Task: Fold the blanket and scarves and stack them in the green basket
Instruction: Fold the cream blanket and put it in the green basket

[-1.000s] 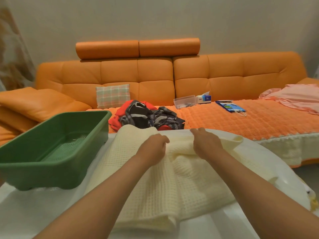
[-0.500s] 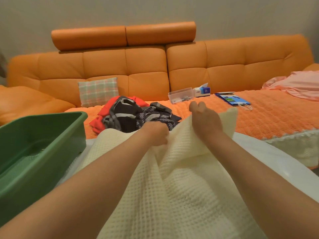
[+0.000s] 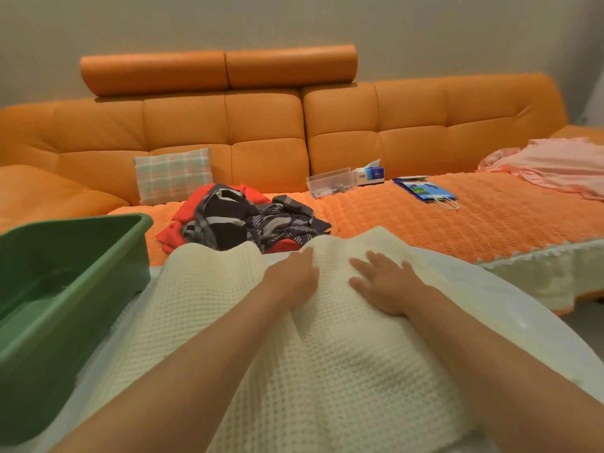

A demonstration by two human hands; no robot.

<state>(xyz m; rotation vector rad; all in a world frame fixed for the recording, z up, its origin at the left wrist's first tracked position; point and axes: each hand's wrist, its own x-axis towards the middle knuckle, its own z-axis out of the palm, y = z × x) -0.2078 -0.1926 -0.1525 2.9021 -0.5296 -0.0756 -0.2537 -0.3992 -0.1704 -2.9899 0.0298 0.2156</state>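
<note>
A cream waffle-weave blanket point(image 3: 212, 308) lies spread over the white table in front of me, with a crease running down its middle. My left hand point(image 3: 294, 276) rests flat on the blanket beside that crease, fingers extended. Just to the right, my right hand point(image 3: 382, 282) presses flat on the blanket with fingers spread. A pile of scarves point(image 3: 242, 217), red, black and striped, lies on the sofa seat just beyond the blanket's far edge. The green basket point(image 3: 65, 289) stands at the left of the table, with nothing visible inside it.
The white table point(image 3: 510, 308) shows at the right of the blanket. On the orange sofa point(image 3: 425, 125) lie a plaid cushion point(image 3: 173, 174), a clear plastic box point(image 3: 330, 183), a tissue box point(image 3: 371, 173), a blue bag point(image 3: 425, 191) and pink cloth point(image 3: 555, 165).
Both hands let go of the lifted blanket edge and now lie flat on the blanket, which has dropped back onto the table.
</note>
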